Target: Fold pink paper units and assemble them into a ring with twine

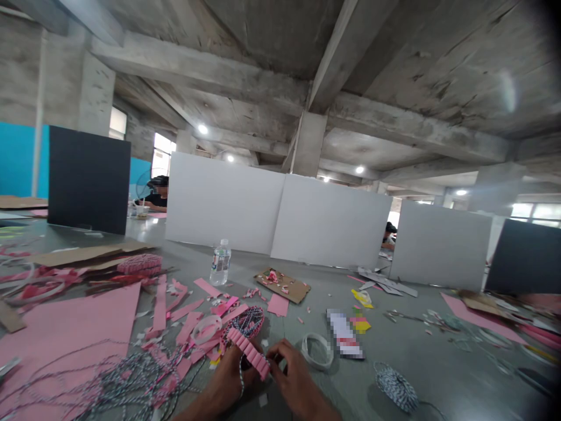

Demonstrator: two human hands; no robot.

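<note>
My left hand (234, 371) is closed around a pink ribbed piece (249, 352), a curved band of side-by-side rolls that looks like paper or foam. A dark-and-white twisted cord (242, 374) hangs from this piece over my left hand. My right hand (291, 368) has its fingers pinched together at the near right end of the band; whatever lies between the fingertips is hidden. Just beyond the band sits a round pink-edged piece (249, 321) wound with the same kind of cord. A roll of white tape (317, 351) lies right of my right hand.
Loose cord (127, 377) tangles over pink sheets (87, 327) and scraps at left. A water bottle (220, 263) stands before white partition boards (328, 219). A phone (344, 333), a cord bundle (397, 387) and a cardboard piece (291, 286) lie around. A person (158, 196) sits beyond.
</note>
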